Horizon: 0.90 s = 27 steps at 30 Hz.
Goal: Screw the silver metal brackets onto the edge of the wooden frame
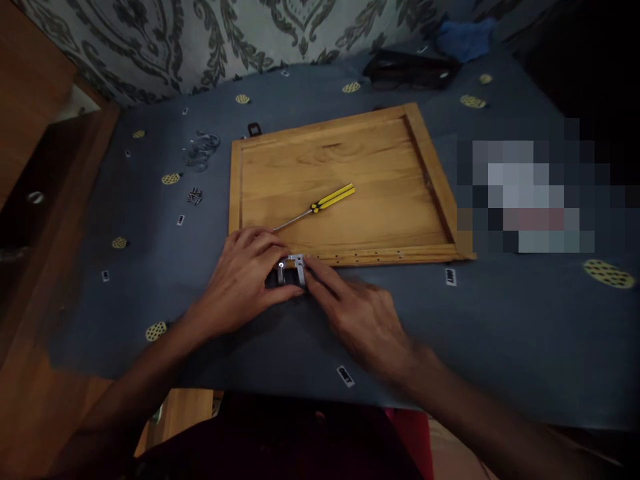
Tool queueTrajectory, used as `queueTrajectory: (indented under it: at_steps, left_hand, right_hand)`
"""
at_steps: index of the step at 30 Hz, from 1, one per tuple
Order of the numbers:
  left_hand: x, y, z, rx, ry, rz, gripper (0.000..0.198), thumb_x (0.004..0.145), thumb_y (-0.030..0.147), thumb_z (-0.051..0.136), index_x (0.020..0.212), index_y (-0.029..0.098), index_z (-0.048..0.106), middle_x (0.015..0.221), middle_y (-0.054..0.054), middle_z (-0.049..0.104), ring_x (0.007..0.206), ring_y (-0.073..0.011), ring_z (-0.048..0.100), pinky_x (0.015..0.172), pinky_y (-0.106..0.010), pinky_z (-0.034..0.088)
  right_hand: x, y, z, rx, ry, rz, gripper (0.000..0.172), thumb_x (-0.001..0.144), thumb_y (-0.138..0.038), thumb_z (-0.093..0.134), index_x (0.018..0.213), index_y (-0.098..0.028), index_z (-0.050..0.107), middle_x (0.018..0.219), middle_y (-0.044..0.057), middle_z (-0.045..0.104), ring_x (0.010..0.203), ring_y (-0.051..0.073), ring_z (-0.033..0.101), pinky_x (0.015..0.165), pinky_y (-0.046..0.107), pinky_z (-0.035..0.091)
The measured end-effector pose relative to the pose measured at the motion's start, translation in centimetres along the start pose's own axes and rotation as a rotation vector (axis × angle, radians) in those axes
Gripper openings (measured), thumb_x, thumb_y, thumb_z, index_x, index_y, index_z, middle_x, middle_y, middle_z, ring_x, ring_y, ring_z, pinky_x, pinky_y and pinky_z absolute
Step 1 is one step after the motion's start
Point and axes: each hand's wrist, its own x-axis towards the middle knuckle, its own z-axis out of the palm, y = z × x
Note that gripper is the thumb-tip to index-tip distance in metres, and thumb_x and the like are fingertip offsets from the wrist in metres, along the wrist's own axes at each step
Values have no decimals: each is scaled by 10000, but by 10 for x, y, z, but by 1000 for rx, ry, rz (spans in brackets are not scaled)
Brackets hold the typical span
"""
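Note:
A small silver metal fitting (301, 272), with a screw head showing at its left side, sits at the near edge of a framed wooden panel (300, 160). My left hand (245, 277) lies over the panel's near left corner, its thumb and fingers closed around the fitting. From the right, the fingers of my right hand (363, 313) are pressed together against the same fitting; their tips are partly hidden. On the panel rests a screwdriver (333, 198) with a yellow and black handle, its shaft pointing to my left hand. A row of small dark holes runs along the near rail.
Left of the panel lie a pile of screws (195, 196) and a heap of shiny metal pieces (201, 148). A dark square-looped item (255, 129) touches the far edge. Farther back are a black case (410, 70) and a blue cloth (466, 39). A blurred-out patch covers the right.

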Motion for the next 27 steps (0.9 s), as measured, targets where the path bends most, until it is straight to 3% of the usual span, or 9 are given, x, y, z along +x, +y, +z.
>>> queueTrajectory:
  at_steps: [8,27]
  left_hand:
    - [-1,1,1,-27,-6,-25,306,897,407,812,1120,215,730,1201,-85,719,1221,-312,608,1066,-524,486]
    - [-2,3,1,-30,-32,4,339,917,382,807,1179,205,683,1231,-77,707,1223,-299,606,1050,-490,471]
  right_hand:
    - [1,-6,0,-21,99,21,448,881,52,554,1245,-118,753,1342,105,762,588,132,713,493,276,568]
    - [2,-7,-1,-42,126,47,486,902,48,484,1235,-145,779,1337,54,764,583,117,713,486,266,559]
